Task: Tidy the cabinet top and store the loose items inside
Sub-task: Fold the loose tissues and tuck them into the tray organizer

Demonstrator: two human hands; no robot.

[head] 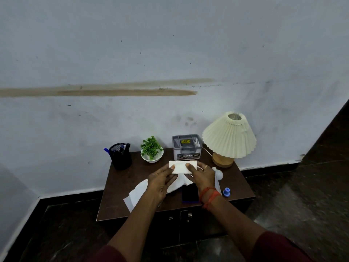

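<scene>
We pinch the folded tissue (182, 167) by its ends in front of the organiser (187, 147), left hand (162, 181) and right hand (200, 175) fingers closed on it; it looks light, soft, easily torn.

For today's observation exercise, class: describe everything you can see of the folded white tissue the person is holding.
The folded white tissue is a flat, oblong piece of soft-looking paper, folded into a neat rectangle with a crease line near its top edge. It is held level above the dark wooden cabinet top, in front of the grey box. The left hand pinches its left end and the right hand its right end, thumbs on top. More loose white tissue lies beneath the hands.
</scene>
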